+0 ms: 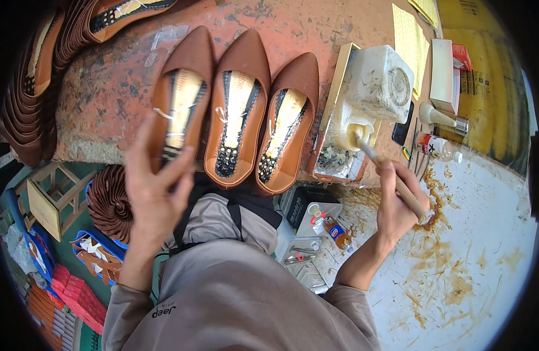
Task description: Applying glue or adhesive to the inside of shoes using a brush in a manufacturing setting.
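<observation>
The person's left hand closes its grip on the heel end of the leftmost brown shoe, fingers curled over the rim and thumb on the near side, while that shoe lies sole up on the rust-stained worktop just beside two more pointed brown shoes in a row. The right hand is clamped on a wooden-handled brush, whose bristle end sits in the open mouth of a white glue jug lying on its side over a smeared tray. Judged from this, the step in hand is loading the brush and coating the shoe bottom. To do it well, the brush would best be wiped against the jug's mouth so it carries a thin, even charge and does not drip across the gap to the shoe; the glue-streaked white sheet under the right forearm suggests drips are common here. The left hand should tilt the shoe steadily, keeping its fingers off the strip to be coated, and keep it apart from its neighbours so no wet adhesive touches the brown uppers. A small bottle and a stack of finished shoes stand well apart
</observation>
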{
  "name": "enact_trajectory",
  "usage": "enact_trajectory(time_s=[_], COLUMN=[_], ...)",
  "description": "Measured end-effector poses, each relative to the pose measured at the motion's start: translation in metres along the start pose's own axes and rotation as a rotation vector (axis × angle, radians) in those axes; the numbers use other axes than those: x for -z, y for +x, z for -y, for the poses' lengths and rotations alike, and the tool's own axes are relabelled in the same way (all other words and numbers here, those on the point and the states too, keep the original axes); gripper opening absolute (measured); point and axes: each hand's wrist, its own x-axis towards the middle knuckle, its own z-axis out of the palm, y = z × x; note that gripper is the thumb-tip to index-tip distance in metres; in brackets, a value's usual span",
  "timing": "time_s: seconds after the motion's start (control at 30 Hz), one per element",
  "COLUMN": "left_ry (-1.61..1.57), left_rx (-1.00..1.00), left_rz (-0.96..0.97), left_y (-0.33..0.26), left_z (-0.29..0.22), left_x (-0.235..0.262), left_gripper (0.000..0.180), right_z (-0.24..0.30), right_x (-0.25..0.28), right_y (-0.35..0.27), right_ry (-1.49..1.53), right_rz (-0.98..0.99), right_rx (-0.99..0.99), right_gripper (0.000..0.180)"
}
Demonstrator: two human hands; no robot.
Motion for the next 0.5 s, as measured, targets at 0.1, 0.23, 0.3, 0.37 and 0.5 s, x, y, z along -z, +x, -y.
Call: enact_trajectory(time_s=[0.1, 0.23, 0.3, 0.37, 0.5], left_ry=[0.029, -0.045, -0.051, -0.078, -0.216], left_rx=[-0.038, 0.017, -0.012, 0.032, 0.086], left_rz=[0.042, 0.079, 0.121, 0.124, 0.075], left_y=[-0.014, -0.011, -0.015, -0.014, -0.019], left_z=[-0.026, -0.037, -0.035, -0.036, -0.024], left_x=[-0.027, -0.029, -0.027, -0.024, -0.025], left_gripper=[0.058, 0.052, 0.064, 0.073, 0.107], right_z=[0.014, 0.017, 0.020, 0.022, 0.027], right_x=[0.004, 0.001, 0.003, 0.003, 0.000], right_y=[-0.006, -0.010, -0.016, -0.011, -0.008], right_ry=[-0.141, -0.212, -0.198, -0.247, -0.312], right_rz=[-0.018, 0.019, 0.040, 0.070, 0.060], right_rx=[0.109, 0.267, 0.272, 0.283, 0.286], right_gripper=[0.009, 0.010, 0.010, 0.010, 0.008])
